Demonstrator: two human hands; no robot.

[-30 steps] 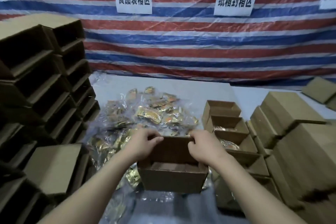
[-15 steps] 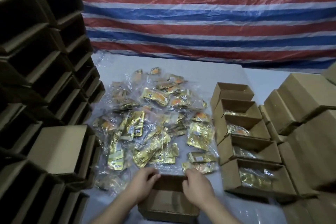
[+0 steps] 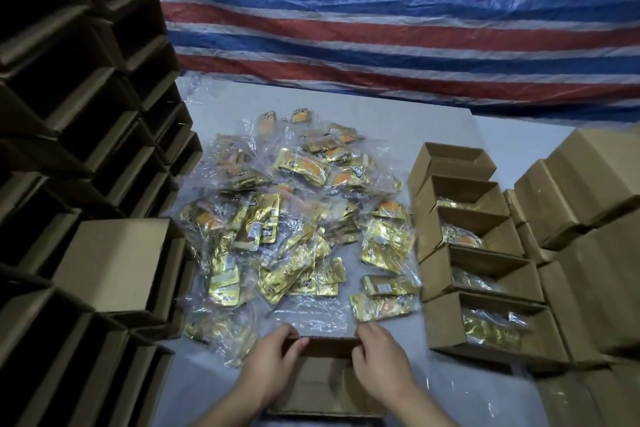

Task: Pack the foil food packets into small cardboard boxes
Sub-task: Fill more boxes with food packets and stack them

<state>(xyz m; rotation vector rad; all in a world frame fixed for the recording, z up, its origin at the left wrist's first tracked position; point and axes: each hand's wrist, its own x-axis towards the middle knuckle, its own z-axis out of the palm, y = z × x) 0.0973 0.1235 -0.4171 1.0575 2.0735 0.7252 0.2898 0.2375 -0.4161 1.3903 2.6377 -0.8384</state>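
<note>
An open small cardboard box [image 3: 322,385] sits on the table right in front of me, with nothing in it. My left hand [image 3: 272,362] grips its far rim at the left corner. At the right corner my right hand [image 3: 379,359] holds the same rim. Just beyond the box lies a heap of gold foil food packets [image 3: 294,218] in clear wrap. A single packet [image 3: 382,305] lies close to my right fingers. To the right stands a row of open boxes [image 3: 485,288], most with packets inside.
Stacks of empty open cartons [image 3: 79,135] rise on the left, one box [image 3: 117,263] jutting toward the heap. Closed cartons [image 3: 588,218] are piled at the right. A red, white and blue striped tarp [image 3: 381,28] hangs behind the grey table [image 3: 381,121].
The box came down from in front of me onto the table at the near edge, both hands still on its rim. The view has tilted down; the wall signs have left the view.
</note>
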